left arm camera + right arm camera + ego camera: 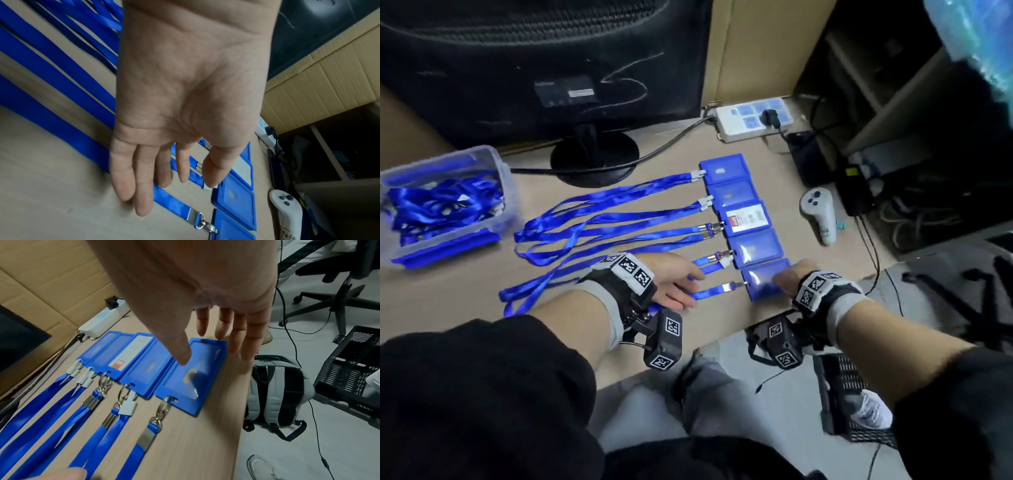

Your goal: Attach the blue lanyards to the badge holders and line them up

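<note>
5 badge holders [744,219] are lined up toward the desk's [551,342] right edge, each clipped to a blue lanyard [619,219]. More lanyards are left in the tub [493,164]. The left hand [671,281] lies flat on the nearest strap and the right hand [789,277], fingers extended, rests on the nearest holder [189,378]; nothing is grasped.

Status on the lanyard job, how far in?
Done: five badge holders lie in a column, each with a lanyard clipped on. In hand: the right hand rests open on the nearest holder, the left hand flat on its lanyard, squaring it up. Left: spare lanyards in the plastic box, if more holders come.
</note>
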Motion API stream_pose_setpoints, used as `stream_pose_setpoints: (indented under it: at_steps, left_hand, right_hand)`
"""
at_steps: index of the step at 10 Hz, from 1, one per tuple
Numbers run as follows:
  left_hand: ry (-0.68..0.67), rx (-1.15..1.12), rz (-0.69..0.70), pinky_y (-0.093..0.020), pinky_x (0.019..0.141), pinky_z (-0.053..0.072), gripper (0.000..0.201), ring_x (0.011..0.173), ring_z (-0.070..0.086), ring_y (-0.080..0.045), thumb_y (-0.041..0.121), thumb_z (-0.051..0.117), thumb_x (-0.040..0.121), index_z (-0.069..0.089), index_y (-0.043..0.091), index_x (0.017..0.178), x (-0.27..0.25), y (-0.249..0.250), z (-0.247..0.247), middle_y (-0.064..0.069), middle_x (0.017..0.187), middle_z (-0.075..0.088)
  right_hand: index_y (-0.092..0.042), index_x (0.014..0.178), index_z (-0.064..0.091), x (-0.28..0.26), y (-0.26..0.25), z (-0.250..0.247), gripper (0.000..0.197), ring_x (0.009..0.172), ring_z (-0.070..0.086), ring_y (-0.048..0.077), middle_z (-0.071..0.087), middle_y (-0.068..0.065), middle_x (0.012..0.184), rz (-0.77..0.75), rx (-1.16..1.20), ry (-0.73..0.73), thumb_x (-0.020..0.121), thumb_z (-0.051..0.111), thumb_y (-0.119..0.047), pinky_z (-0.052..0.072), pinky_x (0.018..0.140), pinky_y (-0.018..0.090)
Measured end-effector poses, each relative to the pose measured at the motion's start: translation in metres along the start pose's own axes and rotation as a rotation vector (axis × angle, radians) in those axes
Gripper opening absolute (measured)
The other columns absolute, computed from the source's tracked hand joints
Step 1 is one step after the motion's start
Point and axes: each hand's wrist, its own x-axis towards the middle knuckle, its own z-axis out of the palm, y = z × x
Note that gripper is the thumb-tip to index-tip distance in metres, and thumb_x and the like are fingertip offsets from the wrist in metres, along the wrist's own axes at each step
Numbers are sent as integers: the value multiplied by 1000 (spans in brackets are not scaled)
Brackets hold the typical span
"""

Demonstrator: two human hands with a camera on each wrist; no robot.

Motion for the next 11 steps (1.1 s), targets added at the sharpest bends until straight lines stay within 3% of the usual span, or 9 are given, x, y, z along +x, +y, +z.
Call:
stream_pose_setpoints:
  at_steps: [1, 2, 4, 5, 6, 8, 9, 10, 11]
  left_hand:
    - [-6, 15, -50, -44, 105, 47, 21, 115, 66, -30, 31, 53, 101, 59, 20, 118, 11, 1, 5, -4, 133, 56]
    - [25, -5, -90, -44, 101, 50, 16, 115, 64, -32, 30, 56, 100, 62, 18, 110, 20, -2, 2, -6, 131, 59]
    - [53, -25, -101, -43, 101, 50, 23, 114, 66, -27, 28, 57, 100, 63, 13, 116, 25, -8, -7, -3, 116, 65]
    - [72, -24, -100, -41, 93, 51, 28, 111, 66, -25, 27, 55, 101, 62, 11, 122, 23, -8, -9, -5, 116, 66]
    - [78, -38, -101, -43, 94, 50, 28, 112, 66, -26, 26, 55, 101, 63, 10, 123, 21, -13, -12, -7, 117, 66]
    - [69, -29, -98, -42, 96, 51, 29, 115, 64, -27, 29, 58, 99, 65, 10, 121, 14, -15, -18, -7, 116, 68]
    - [53, -6, -95, -38, 86, 53, 25, 108, 67, -23, 35, 61, 96, 66, 17, 112, 6, -9, -22, -1, 106, 70]
    - [95, -24, -38, -42, 98, 52, 27, 108, 68, -24, 35, 60, 96, 65, 19, 117, -10, 2, -30, -2, 112, 71]
    - [109, -65, 47, -47, 105, 48, 23, 112, 67, -28, 36, 59, 98, 65, 20, 112, -31, 13, -39, -5, 118, 72]
  right_hand:
    - [-9, 116, 61, 28, 6, 16, 51, 112, 63, 33, 63, 14, 122, -4, -83, 40, 74, 76, -34, 51, 90, 35]
    - [-14, 86, 46, 25, 0, 18, 37, 112, 60, 34, 57, 14, 118, -11, -158, 52, 78, 71, -40, 48, 101, 43]
    - [-12, 115, 45, 34, 0, 26, 58, 115, 56, 35, 52, 16, 128, 58, -163, 90, 78, 75, -46, 47, 100, 39]
    - [-12, 104, 40, 37, -2, 29, 47, 115, 54, 35, 51, 10, 121, 36, -183, 75, 83, 70, -41, 46, 103, 41]
    - [-11, 115, 45, 34, -8, 31, 61, 110, 55, 34, 53, 11, 119, 77, -197, 56, 74, 73, -45, 49, 100, 40]
    - [-18, 109, 52, 74, -4, 48, 81, 96, 61, 33, 61, 9, 105, 64, -249, 37, 43, 69, -62, 52, 92, 43]
    - [-19, 99, 52, 101, -2, 52, 75, 91, 65, 31, 63, 8, 98, 40, -253, -1, 38, 67, -59, 54, 89, 44]
    - [-12, 107, 55, 52, -24, 24, 88, 99, 67, 31, 66, 11, 108, 44, -127, 7, 31, 81, -48, 50, 89, 38]
    - [-10, 129, 55, 18, -47, 3, 73, 122, 57, 30, 56, 8, 134, -83, 50, 19, 67, 86, -34, 44, 86, 36]
